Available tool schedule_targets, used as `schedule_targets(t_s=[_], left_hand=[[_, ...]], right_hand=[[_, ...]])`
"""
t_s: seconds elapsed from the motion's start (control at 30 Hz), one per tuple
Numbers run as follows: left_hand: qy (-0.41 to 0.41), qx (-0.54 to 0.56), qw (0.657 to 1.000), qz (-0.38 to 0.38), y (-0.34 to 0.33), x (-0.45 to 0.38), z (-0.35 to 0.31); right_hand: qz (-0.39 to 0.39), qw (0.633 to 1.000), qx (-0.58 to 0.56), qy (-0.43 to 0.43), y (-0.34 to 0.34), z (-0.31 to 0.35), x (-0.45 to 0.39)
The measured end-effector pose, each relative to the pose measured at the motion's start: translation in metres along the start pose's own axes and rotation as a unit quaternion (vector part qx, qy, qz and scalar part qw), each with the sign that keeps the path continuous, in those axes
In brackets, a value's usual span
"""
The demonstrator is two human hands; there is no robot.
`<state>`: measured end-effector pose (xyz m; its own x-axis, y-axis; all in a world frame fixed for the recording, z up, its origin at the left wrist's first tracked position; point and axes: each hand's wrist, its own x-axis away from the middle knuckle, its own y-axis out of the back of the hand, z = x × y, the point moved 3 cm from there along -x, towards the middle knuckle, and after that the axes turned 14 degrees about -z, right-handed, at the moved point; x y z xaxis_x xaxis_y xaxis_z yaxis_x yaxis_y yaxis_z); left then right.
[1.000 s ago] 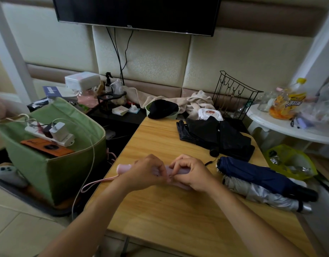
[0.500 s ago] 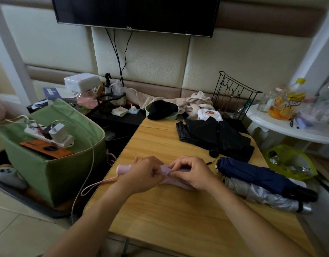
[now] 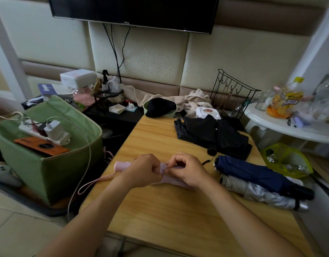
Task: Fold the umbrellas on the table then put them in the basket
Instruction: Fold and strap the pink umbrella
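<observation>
**Both hands on the pink umbrella at the near left of the table**

I take the wooden table (image 3: 178, 216) as my landmark. My left hand (image 3: 141, 170) is curled round the pink umbrella (image 3: 175, 179), which lies across the table's near-left part with its pale fabric spread flat under my knuckles. Its pink handle (image 3: 121, 166) sticks out past my left hand toward the table's left edge, and its wrist strap (image 3: 97, 181) hangs off that edge in a loop. My right hand (image 3: 187, 171) sits just beside the left, thumb and forefinger pinching a small fold of the pink fabric between the two hands.

On the table's right side, the navy umbrella (image 3: 252, 173) lies rolled, touching the silver umbrella (image 3: 261, 193) that lies along its near side; both point toward the table's right edge. Farther back on the right lies the black umbrella (image 3: 215, 134), loose and rumpled, its fabric not rolled.

Off the table's left edge, on the floor, stands the green basket (image 3: 54, 169). Across its top lie a white power strip (image 3: 48, 132) with a charger plugged in and an orange phone (image 3: 41, 146); a white cable (image 3: 87, 154) trails down its side.

At the table's far edge sits a green bowl (image 3: 171, 113) with something black in it, and beyond that a beige cloth (image 3: 193, 99) and a black wire rack (image 3: 232, 95).
</observation>
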<state>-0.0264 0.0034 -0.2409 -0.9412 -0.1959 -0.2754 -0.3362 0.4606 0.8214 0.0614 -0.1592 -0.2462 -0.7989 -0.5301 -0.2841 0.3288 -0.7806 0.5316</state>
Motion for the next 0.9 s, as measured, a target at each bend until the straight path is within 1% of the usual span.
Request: schedule_targets(t_s=[0.13,0.27,0.33,0.4,0.47,0.57,0.63,0.73,0.8,0.83,0.9], left_hand=[[-0.015,-0.013,1.000,0.018,-0.003,-0.001,0.003],[-0.020,-0.011,1.000,0.014,-0.001,0.000,0.004],[-0.015,0.004,1.000,0.003,0.002,0.001,0.002],[0.001,0.025,1.000,-0.019,0.002,0.004,0.002],[0.016,0.055,0.998,-0.026,0.002,0.006,0.003],[0.006,0.048,0.999,-0.017,0.000,0.008,0.005],[-0.002,0.032,0.999,-0.034,-0.003,0.008,0.004],[0.004,0.047,0.995,-0.092,-0.008,0.007,0.005],[-0.003,0.054,0.994,-0.096,-0.010,0.005,0.006],[-0.005,0.053,0.995,-0.089,-0.009,0.004,0.006],[-0.006,0.044,0.996,-0.079,-0.010,0.004,0.006]], right_hand=[[0.001,1.000,0.008,0.005,-0.001,-0.002,-0.001],[0.009,0.999,0.053,0.011,0.000,-0.001,-0.001],[0.026,0.997,0.067,-0.029,0.000,-0.001,-0.002],[0.076,0.991,0.087,-0.069,0.000,-0.002,-0.006],[0.115,0.984,0.103,-0.084,-0.002,0.000,-0.012],[0.104,0.986,0.104,-0.085,-0.001,0.000,-0.016],[0.090,0.987,0.109,-0.078,0.000,0.002,-0.015],[0.067,0.988,0.132,-0.046,0.004,0.007,-0.007],[0.053,0.986,0.155,-0.009,0.005,0.011,0.003],[0.050,0.981,0.186,0.014,0.005,0.011,0.007],[0.058,0.957,0.277,0.066,0.002,0.008,0.016]])
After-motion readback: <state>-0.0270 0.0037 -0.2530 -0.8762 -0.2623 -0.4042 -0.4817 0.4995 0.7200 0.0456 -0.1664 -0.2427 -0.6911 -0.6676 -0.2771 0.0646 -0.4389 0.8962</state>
